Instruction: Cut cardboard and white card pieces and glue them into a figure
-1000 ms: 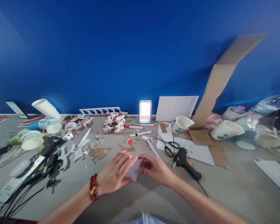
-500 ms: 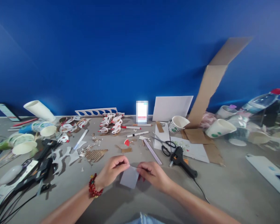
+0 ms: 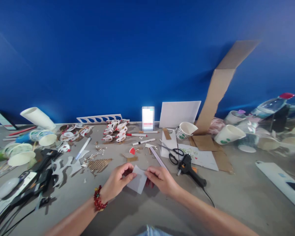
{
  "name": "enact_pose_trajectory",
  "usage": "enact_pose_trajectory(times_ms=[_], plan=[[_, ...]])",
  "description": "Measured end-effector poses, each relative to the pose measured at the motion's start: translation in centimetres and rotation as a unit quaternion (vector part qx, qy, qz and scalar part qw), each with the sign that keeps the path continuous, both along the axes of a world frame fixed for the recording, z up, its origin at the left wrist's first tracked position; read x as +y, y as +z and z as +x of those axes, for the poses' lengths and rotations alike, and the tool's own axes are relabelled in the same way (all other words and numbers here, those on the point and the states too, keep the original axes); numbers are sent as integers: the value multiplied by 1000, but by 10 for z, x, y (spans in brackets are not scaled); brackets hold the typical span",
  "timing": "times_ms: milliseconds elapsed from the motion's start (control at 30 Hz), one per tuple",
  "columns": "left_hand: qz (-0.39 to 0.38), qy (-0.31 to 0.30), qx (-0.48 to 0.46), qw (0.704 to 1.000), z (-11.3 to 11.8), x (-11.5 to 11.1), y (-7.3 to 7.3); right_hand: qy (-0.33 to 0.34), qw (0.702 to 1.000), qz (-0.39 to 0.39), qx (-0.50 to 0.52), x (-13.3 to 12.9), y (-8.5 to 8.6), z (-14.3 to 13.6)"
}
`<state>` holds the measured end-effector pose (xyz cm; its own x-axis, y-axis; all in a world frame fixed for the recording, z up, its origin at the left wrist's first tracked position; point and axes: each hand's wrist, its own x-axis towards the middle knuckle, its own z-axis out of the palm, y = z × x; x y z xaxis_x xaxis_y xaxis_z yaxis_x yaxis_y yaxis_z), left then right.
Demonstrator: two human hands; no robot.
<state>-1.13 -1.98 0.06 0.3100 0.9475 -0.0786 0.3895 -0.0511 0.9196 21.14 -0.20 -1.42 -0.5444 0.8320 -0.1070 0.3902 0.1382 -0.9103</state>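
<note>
A small white piece of paper (image 3: 138, 179) is held up just above the grey table, between both hands. My left hand (image 3: 119, 179), with a red bead bracelet (image 3: 99, 199) at the wrist, pinches its left edge between thumb and fingers. On the opposite edge, my right hand (image 3: 162, 179) has it in a thumb-and-finger pinch. Beyond the hands lie a strip of corrugated cardboard (image 3: 100, 165), a small red cut piece (image 3: 132, 150) and a pale purple stick (image 3: 158, 157).
Black scissors (image 3: 176, 156) and a black glue gun (image 3: 192, 170) with its cord lie to the right. Several white-and-red paper birds (image 3: 115, 130) stand at the back. Paper cups (image 3: 229, 134), a bottle (image 3: 270, 106) and cardboard crowd the right; cables and cups (image 3: 23, 155) fill the left.
The paper has tilted and risen slightly, and my left thumb now lies farther down over its left side. My right hand keeps its pinch. The whole view has shifted a little.
</note>
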Motion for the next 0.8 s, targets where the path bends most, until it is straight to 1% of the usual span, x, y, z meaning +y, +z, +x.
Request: enact_pose_trajectory(times_ms=[67, 167, 267, 333, 400, 467, 567, 633, 700, 800], plan=[[-12, 1, 7, 1000, -1, 1, -3, -8, 1000, 8, -8, 2, -1, 1], [-5, 12, 23, 1000, -3, 2, -5, 2, 1000, 14, -5, 3, -1, 1], [35, 27, 65, 997, -9, 2, -4, 6, 1000, -3, 13, 3, 1, 4], [83, 51, 117, 988, -17, 3, -4, -2, 1000, -12, 14, 3, 1, 8], [147, 78, 182, 969, -29, 6, -7, -6, 1000, -18, 6, 3, 1, 12], [212, 102, 253, 939, -42, 9, -13, 3, 1000, -18, -7, 1, 0, 14], [260, 127, 331, 898, -60, 17, -22, 32, 999, -3, -39, -2, -1, 12], [285, 139, 358, 878, -68, 21, -25, 49, 997, 15, -61, -4, 0, 9], [308, 144, 369, 865, -71, 23, -25, 60, 994, 33, -81, -6, 2, 5], [325, 138, 367, 860, -71, 24, -25, 61, 990, 61, -111, -7, 5, 2]])
